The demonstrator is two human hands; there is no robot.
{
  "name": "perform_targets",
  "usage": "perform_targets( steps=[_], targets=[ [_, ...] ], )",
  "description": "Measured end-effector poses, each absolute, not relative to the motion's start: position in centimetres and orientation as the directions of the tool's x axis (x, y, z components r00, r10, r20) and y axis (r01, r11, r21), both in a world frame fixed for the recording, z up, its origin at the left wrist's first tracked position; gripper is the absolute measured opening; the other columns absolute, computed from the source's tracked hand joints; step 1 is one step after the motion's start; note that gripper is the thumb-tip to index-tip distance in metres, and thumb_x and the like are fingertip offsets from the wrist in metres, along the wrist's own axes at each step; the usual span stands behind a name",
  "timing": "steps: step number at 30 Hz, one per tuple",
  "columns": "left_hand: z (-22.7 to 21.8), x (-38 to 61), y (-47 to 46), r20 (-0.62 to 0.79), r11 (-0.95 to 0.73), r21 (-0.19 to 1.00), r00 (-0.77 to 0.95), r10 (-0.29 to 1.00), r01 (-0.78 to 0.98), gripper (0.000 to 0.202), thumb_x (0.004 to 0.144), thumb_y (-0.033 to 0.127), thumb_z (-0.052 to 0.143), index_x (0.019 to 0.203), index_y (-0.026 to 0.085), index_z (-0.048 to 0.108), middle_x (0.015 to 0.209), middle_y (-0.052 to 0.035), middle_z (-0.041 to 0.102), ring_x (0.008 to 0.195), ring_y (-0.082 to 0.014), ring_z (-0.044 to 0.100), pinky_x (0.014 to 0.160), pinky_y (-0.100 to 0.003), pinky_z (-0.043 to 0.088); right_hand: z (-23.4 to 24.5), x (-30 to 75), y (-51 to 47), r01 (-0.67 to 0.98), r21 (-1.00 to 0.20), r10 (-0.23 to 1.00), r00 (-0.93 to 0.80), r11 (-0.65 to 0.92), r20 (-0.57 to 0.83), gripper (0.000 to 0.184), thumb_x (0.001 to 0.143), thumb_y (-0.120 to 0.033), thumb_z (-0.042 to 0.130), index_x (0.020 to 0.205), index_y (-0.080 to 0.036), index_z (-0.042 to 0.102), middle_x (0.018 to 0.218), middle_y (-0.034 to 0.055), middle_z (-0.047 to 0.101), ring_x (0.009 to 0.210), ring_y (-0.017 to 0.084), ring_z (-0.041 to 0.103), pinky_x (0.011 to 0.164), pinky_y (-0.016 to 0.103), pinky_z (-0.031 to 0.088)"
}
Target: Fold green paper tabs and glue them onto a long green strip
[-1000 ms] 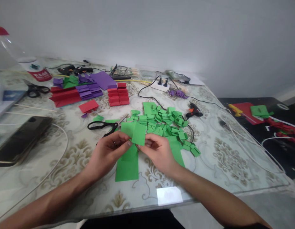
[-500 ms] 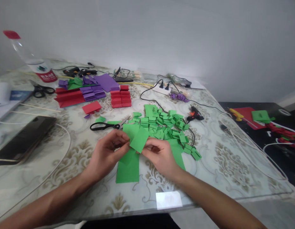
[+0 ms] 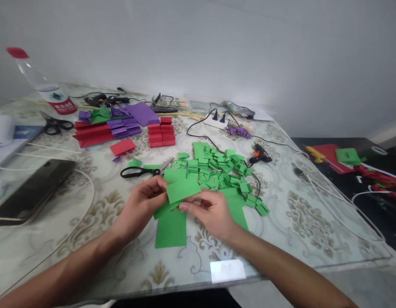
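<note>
My left hand [image 3: 143, 206] and my right hand [image 3: 211, 212] meet over the table's near middle and both pinch a folded green paper piece [image 3: 181, 189], now lying almost flat and turned sideways. Under the hands lies a long green paper strip [image 3: 171, 229] on the table. Just behind them is a heap of several small green paper squares [image 3: 220, 167]. Black-handled scissors [image 3: 140, 171] lie to the left of the heap, close to my left hand.
Red folded pieces [image 3: 161, 129], purple pieces [image 3: 121, 126] and red strips [image 3: 93, 133] lie further back. A black glue gun [image 3: 259, 155], a power strip [image 3: 216, 120] with cables, a phone [image 3: 31, 186], a second pair of scissors [image 3: 57, 125] and a bottle [image 3: 40, 83] stand around.
The green piece in my hands has turned from upright to nearly flat and sideways. Both hands stayed in place, fingers shifting along its edge.
</note>
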State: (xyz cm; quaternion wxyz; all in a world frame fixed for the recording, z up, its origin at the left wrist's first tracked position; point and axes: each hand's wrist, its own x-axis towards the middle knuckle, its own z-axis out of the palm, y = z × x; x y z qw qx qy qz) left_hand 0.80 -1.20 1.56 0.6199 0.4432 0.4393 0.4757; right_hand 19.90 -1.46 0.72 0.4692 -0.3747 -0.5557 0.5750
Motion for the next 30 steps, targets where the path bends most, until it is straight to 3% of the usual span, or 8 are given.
perform_targets(
  steps=[6,10,14,21,30],
  targets=[
    [1.2,0.7,-1.1,-0.181,0.267,0.916,0.288,0.94,-0.298,0.017,0.084,0.03,0.078,0.074,0.02,0.068,0.064,0.0002,0.068,0.057,-0.0125,0.058,0.058,-0.024,0.045,0.4,20.0,-1.4,-0.157,-0.985,0.94,-0.316,0.077,0.124,0.012,0.075,-0.027,0.088,0.085,-0.023,0.082,0.085,0.0037,0.08,0.077,0.021,0.079,0.077,0.034,0.067],
    [1.2,0.7,-1.0,-0.207,0.316,0.894,0.333,0.92,-0.319,0.015,0.083,0.028,0.079,0.074,0.019,0.071,0.066,-0.0004,0.067,0.06,-0.0122,0.059,0.061,-0.023,0.047,0.3,20.0,-1.4,-0.138,-0.983,0.944,-0.29,0.121,0.157,0.012,0.077,-0.025,0.087,0.088,-0.023,0.082,0.088,0.0037,0.08,0.078,0.02,0.079,0.077,0.033,0.067],
    [1.5,0.6,-1.1,-0.206,0.333,0.885,0.367,0.907,-0.325,0.014,0.081,0.022,0.08,0.094,0.019,0.076,0.085,-0.0027,0.071,0.074,-0.015,0.063,0.072,-0.025,0.052,0.3,20.2,-1.3,-0.075,-0.983,0.953,-0.241,0.169,0.183,0.014,0.077,-0.024,0.087,0.09,-0.023,0.083,0.087,0.004,0.081,0.075,0.018,0.078,0.071,0.03,0.066],
    [1.1,-0.2,-1.2,-0.194,0.257,0.959,0.383,0.903,-0.121,0.034,0.083,0.021,0.081,0.115,0.023,0.072,0.101,-0.0004,0.075,0.095,-0.0187,0.066,0.087,-0.027,0.05,0.7,20.4,-1.0,-0.037,-0.967,0.945,-0.207,0.25,0.252,0.014,0.079,-0.02,0.084,0.092,-0.024,0.084,0.085,0.0035,0.081,0.072,0.016,0.076,0.065,0.025,0.062],
    [1.1,-0.4,-1.0,-0.198,0.224,0.974,0.381,0.903,-0.025,0.033,0.084,0.024,0.08,0.116,0.025,0.074,0.106,0.0015,0.076,0.1,-0.0193,0.067,0.091,-0.028,0.049,0.4,20.5,-0.9,0.003,-0.954,0.929,-0.23,0.299,0.291,0.017,0.081,-0.015,0.082,0.093,-0.027,0.084,0.085,0.0017,0.08,0.071,0.015,0.073,0.065,0.026,0.06]
  ],
)
